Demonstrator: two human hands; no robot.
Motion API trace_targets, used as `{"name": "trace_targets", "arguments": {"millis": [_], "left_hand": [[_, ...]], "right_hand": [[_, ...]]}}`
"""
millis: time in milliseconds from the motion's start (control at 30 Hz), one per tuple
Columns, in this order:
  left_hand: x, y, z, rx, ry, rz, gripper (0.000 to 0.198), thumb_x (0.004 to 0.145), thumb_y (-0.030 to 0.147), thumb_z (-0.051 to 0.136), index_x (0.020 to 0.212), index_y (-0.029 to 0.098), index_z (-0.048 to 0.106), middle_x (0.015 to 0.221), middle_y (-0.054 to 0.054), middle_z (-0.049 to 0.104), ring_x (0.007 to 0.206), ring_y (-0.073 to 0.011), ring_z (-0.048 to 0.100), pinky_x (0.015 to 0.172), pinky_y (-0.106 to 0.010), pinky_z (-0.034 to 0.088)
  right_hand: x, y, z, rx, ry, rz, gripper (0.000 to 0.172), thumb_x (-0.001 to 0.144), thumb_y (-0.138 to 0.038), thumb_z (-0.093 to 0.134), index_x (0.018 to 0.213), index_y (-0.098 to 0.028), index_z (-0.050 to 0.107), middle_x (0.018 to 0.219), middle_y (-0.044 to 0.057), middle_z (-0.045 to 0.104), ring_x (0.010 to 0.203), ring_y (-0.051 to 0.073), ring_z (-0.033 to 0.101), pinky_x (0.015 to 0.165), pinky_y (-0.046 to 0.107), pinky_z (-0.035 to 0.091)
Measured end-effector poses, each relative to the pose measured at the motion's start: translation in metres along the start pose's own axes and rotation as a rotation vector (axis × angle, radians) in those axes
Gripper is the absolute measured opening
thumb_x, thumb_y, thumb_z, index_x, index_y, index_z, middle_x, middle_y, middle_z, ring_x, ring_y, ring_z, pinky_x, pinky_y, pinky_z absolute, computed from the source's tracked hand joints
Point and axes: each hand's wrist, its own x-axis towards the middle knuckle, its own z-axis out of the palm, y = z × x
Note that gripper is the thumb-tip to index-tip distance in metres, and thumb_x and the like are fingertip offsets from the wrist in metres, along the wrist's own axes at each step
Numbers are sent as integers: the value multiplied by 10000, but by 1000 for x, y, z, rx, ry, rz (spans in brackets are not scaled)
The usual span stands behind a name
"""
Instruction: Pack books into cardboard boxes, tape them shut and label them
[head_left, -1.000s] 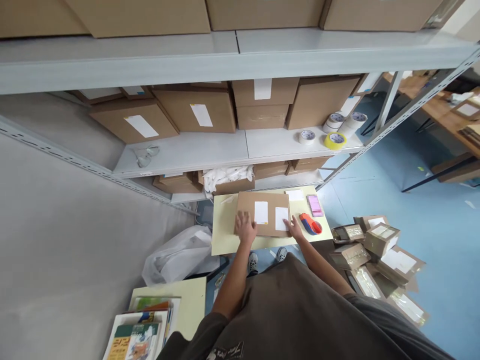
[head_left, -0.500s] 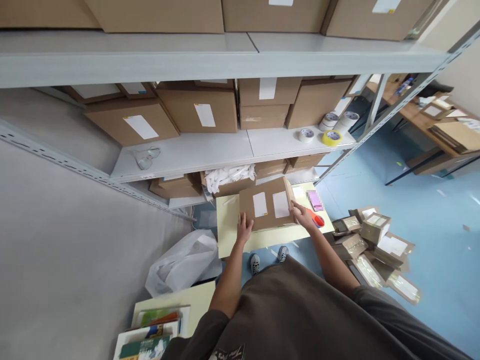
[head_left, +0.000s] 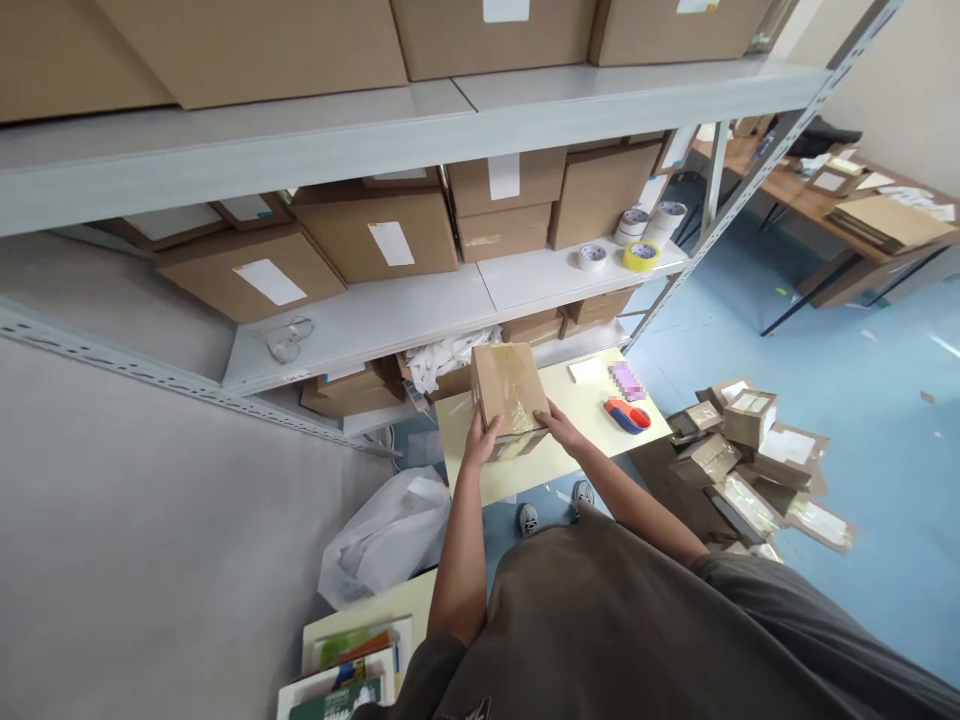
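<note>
A brown cardboard box point(head_left: 511, 390) with clear tape along its visible face is held between my two hands over the pale yellow table point(head_left: 491, 487). My left hand point(head_left: 481, 440) grips its near left edge, thumb on top. On the near right side, my right hand point(head_left: 559, 424) grips the box with the thumb over the edge. Whether the box touches the table I cannot tell. To its right lie a red and blue tape dispenser point(head_left: 628, 416), a white paper point(head_left: 586, 370) and a pink, blurred-out item point(head_left: 627, 381).
A grey metal shelf point(head_left: 427, 300) with cardboard boxes, tape rolls point(head_left: 641, 256) and glasses point(head_left: 289, 341) rises ahead. A white plastic bag point(head_left: 382, 535) and books point(head_left: 341, 670) are at lower left. Used cartons point(head_left: 750, 450) pile on the floor at right, near a wooden desk point(head_left: 817, 205).
The box has been turned, so its taped face shows instead of the face with two white labels. Both hands have shifted with it, and the right hand has moved left, uncovering the tape dispenser.
</note>
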Motion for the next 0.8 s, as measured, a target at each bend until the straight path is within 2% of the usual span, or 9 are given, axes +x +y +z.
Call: {"name": "trace_targets", "arguments": {"millis": [100,233,300,400,500,600,700,800], "left_hand": [[-7,19,2,-111,-50,-17,875,995,645,635,1729,298,309,1700,-54,484,1566,-266,466,1292,-394,399],[-13,53,15,-141,-102,38,912,986,633,670,1742,306,278,1761,-26,380,1632,-273,346,1337,-380,319],[-13,72,31,-167,-153,77,896,993,617,672,1740,307,287,1774,-22,352,1639,-277,330,1342,-378,306],[-12,99,67,-194,-256,116,892,1003,599,670,1745,303,272,1783,-27,333,1640,-278,325,1340,-380,310],[-7,121,115,-197,-374,136,920,1001,603,672,1754,307,234,1781,-30,337,1632,-286,343,1335,-392,325],[-2,142,176,-197,-507,177,922,989,615,684,1747,306,261,1763,-45,373,1623,-299,362,1335,-409,330],[-5,163,249,-141,-612,263,885,971,622,704,1717,310,346,1736,-63,395,1626,-311,349,1340,-423,319],[-21,181,332,-70,-720,314,850,958,599,729,1689,310,406,1711,-81,401,1616,-314,360,1336,-422,327]], "right_hand": [[-12,-13,6,83,-46,-87,748,860,-598,792,1530,-310,622,1457,15,715,1371,318,626,1232,515,462],[-37,-35,-19,134,9,-131,762,869,-547,813,1561,-311,596,1462,-9,709,1400,313,602,1248,503,447],[-52,-44,-38,143,62,-149,782,877,-524,815,1588,-316,566,1483,-17,694,1424,310,581,1252,494,446],[-77,-54,-72,135,152,-189,788,903,-521,796,1618,-326,530,1501,-18,678,1448,307,559,1252,480,445],[-107,-60,-112,124,286,-243,782,913,-548,783,1617,-316,536,1534,-11,652,1476,315,534,1262,480,428],[-144,-61,-158,113,456,-284,811,895,-573,799,1614,-301,543,1586,-6,608,1515,329,495,1290,491,383],[-190,-58,-209,118,615,-309,856,897,-609,788,1643,-302,502,1631,0,566,1546,330,461,1305,483,358],[-243,-47,-262,139,761,-309,873,906,-628,774,1662,-314,471,1642,7,558,1551,326,459,1306,475,362]]}}
